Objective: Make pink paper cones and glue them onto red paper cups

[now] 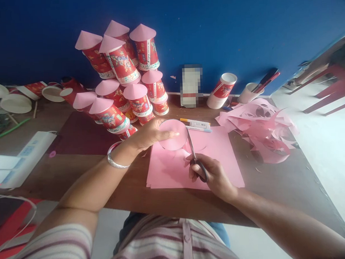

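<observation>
My left hand pinches a round pink paper disc, with the thumb lying across its face. In my right hand is a pair of scissors, fingers through the dark handles. The blades point away from me and stand at the disc's right edge; they look nearly closed. Below both hands lies a stack of pink paper sheets on the brown table. A curved pink offcut hangs near the scissors, partly hidden by my right hand.
Red patterned paper cups with pink cone tops stand stacked at the back left. Two markers lie beyond the disc. Pink paper scraps heap up at right, near a pen cup and a red-and-white cup.
</observation>
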Demonstrator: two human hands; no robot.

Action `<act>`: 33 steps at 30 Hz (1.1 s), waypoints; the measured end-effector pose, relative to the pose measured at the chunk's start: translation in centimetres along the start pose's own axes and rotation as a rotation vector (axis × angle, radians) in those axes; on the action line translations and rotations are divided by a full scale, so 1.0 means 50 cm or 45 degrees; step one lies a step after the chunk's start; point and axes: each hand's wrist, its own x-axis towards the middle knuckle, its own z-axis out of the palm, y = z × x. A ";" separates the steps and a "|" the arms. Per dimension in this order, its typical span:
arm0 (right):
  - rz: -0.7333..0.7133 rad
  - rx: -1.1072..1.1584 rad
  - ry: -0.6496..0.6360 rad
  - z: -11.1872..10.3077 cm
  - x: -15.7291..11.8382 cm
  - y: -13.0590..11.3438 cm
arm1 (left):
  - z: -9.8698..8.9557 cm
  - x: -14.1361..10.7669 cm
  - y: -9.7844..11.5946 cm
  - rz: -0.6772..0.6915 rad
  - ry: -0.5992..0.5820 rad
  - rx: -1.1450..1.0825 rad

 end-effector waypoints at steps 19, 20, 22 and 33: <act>0.041 -0.036 0.006 0.001 0.000 -0.004 | -0.013 0.002 -0.018 0.011 -0.057 -0.052; 0.042 -0.034 0.006 0.001 0.000 -0.005 | -0.013 0.002 -0.018 0.012 -0.056 -0.053; 0.047 -0.033 0.009 0.001 -0.001 -0.006 | -0.013 0.002 -0.018 0.013 -0.059 -0.053; 0.043 -0.016 0.014 0.002 0.000 -0.002 | -0.017 0.000 -0.014 -0.054 -0.099 -0.062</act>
